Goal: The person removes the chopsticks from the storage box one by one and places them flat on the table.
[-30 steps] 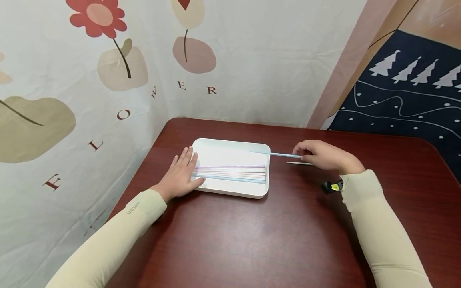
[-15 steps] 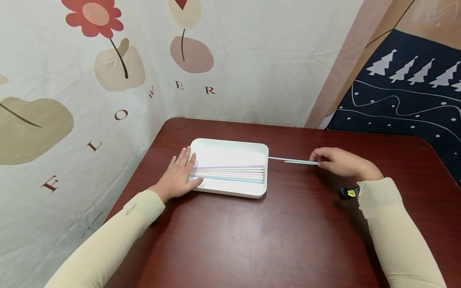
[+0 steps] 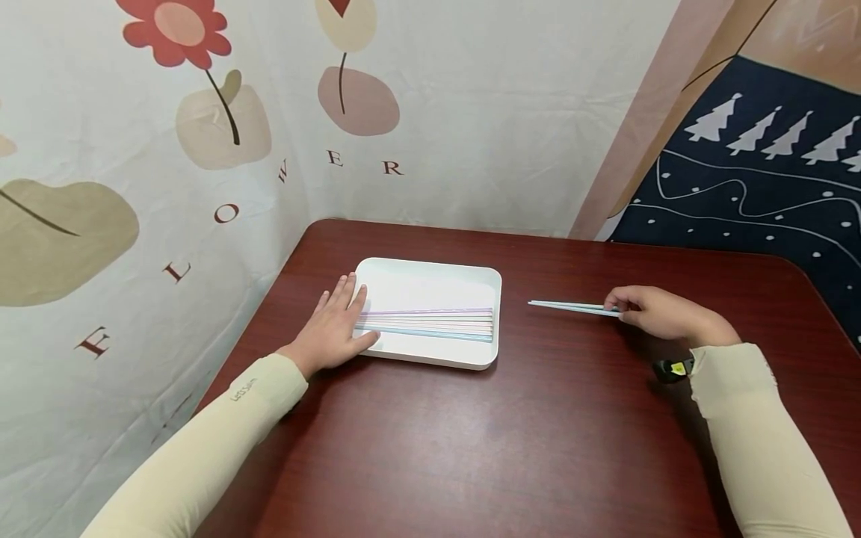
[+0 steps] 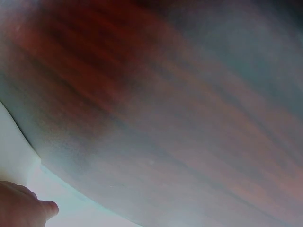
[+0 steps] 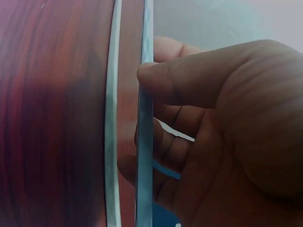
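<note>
In the head view my left hand (image 3: 332, 326) lies with fingers extended over the left end of a white tray (image 3: 430, 273). Several thin pastel chopsticks (image 3: 430, 323) rest side by side inside it, their left ends partly covered by that hand. To the tray's right, my right hand (image 3: 655, 314) pinches a light blue chopstick (image 5: 145, 137) between thumb and fingertips. A pale green chopstick (image 5: 111, 109) runs close beside it, outside the grip in the right wrist view. The left wrist view catches only a thumb (image 4: 23, 208) at the tray's edge.
A dark red-brown wooden table (image 3: 471, 448) carries everything. Behind it hangs a pale cloth (image 3: 498, 134) printed with flowers and letters. A navy cloth (image 3: 753, 179) with white trees hangs at the right. A black strap device (image 3: 671, 370) sits at the right wrist.
The right hand has moved right and slightly nearer, drawing the blue chopstick out from over the tray to beside the pale green one. The left hand has stayed on the tray.
</note>
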Motion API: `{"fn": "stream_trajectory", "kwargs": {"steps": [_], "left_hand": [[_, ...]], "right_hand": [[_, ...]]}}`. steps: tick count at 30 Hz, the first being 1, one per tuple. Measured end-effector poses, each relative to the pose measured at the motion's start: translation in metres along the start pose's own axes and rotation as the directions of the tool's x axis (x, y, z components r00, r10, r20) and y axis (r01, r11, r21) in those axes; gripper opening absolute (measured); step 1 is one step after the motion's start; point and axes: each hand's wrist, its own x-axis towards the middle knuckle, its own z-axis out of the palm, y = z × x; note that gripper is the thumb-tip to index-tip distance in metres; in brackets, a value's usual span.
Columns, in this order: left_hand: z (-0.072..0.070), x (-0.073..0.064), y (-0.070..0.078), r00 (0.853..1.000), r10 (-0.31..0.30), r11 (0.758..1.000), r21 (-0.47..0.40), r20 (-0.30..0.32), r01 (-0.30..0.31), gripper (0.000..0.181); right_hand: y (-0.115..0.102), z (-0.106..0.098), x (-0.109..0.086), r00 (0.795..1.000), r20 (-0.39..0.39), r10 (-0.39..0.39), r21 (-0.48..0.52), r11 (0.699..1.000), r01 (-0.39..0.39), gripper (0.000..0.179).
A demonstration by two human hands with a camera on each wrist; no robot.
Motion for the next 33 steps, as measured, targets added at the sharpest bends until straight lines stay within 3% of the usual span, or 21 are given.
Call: {"fn": "stream_trajectory", "kwargs": {"steps": [6,33], "left_hand": [[-0.002,0.0,0.002,1.0,-0.007,1.0,-0.001,0.014,0.007,0.091],[-0.002,0.001,0.001,1.0,-0.004,1.0,0.011,0.012,0.004,0.091]], "right_hand": [[0.005,0.001,-0.005,0.999,0.001,0.035,-0.009,0.999,-0.035,0.023],[0.015,0.015,-0.003,1.0,-0.023,0.015,-0.069,0.997,-0.017,0.025]]}}
